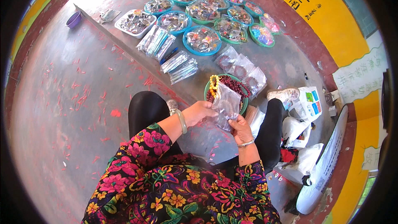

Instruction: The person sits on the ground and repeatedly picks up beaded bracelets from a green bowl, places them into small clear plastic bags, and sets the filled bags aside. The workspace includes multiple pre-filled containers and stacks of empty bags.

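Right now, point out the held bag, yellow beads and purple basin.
Held bag [227,102]: head view, its middle.
Yellow beads [213,85]: head view, mid-strand.
Purple basin [74,20]: head view, its wall.

Left side: wide stretch of floor [74,112] lay open, low red scraps on it, but my left knee [143,108] stood between it and my left hand [201,113]. Ahead: green basin [244,105] of beads [235,84] blocked a low forward pass; flat packets [244,69] and crowded basins [203,54] lay beyond. Right side: my right knee [271,128] hemmed in my right hand [240,130], white bags [295,128] farther out. The clear bag [227,101] bridged the gap between both hands.
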Motion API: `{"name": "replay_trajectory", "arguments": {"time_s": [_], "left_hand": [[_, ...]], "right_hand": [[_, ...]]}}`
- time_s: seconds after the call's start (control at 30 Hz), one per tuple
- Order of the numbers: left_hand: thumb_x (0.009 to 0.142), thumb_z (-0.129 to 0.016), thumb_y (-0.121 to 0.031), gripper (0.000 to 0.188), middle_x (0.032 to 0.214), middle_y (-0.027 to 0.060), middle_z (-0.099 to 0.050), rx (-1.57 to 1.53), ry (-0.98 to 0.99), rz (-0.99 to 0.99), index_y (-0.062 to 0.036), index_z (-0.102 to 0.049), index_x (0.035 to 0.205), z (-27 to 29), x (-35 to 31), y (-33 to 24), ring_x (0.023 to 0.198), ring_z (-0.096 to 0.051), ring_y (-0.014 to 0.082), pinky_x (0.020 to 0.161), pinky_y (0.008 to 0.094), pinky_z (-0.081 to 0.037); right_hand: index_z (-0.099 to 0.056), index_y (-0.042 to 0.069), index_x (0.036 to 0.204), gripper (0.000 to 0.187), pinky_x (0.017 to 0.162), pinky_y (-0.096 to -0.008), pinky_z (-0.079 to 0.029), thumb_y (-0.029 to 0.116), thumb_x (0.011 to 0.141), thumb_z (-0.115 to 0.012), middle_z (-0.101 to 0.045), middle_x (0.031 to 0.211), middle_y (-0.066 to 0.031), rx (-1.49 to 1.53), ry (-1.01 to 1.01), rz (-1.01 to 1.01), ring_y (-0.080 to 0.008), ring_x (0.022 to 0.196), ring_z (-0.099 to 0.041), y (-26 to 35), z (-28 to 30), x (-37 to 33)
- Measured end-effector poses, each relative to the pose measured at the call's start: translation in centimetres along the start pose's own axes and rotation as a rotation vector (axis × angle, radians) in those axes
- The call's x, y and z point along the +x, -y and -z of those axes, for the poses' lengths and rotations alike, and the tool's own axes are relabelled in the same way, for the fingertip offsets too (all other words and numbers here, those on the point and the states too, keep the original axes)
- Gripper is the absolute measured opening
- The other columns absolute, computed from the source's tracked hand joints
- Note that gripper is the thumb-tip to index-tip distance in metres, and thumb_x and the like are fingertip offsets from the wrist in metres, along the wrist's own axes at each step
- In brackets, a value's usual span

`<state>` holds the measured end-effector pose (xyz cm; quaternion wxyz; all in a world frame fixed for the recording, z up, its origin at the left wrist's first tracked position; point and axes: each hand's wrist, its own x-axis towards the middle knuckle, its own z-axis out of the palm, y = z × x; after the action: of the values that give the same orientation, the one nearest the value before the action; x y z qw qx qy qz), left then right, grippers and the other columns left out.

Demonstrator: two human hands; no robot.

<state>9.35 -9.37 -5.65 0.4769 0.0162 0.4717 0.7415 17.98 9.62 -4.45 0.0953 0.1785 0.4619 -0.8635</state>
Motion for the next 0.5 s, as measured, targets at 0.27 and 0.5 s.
{"name": "replay_trajectory", "arguments": {"time_s": [0.27, 0.5], "left_hand": [[0.085, -0.055, -0.013, 0.017, 0.086, 0.0005, -0.057, 0.118, -0.287, -0.12, -0.0039, -0.058, 0.099, 0.2, 0.4, -0.4, 0.069, -0.05, 0.0071, 0.057, 0.0207, -0.041], [0.085, -0.053, -0.013, 0.016, 0.087, -0.0007, -0.057, 0.18, -0.155, -0.166, -0.0039, -0.059, 0.097, -0.4, -0.3, -0.5, 0.071, -0.05, 0.0067, 0.062, 0.021, -0.043]], "right_hand": [[-0.055, 0.001, 0.098, 0.018, 0.063, -0.0288, -0.054, -0.001, 0.079, -0.057, -0.062, 0.086, -0.0066, -0.147, -0.172, 0.001, -0.0183, 0.072, -0.063, 3.9, 3.3, 4.4], [-0.055, 0.003, 0.092, 0.012, 0.059, -0.0255, -0.05, 0.004, 0.081, -0.055, -0.064, 0.082, -0.0072, -0.13, -0.191, 0.038, -0.0162, 0.071, -0.063, 7.8, 5.9, 14.9]]}}
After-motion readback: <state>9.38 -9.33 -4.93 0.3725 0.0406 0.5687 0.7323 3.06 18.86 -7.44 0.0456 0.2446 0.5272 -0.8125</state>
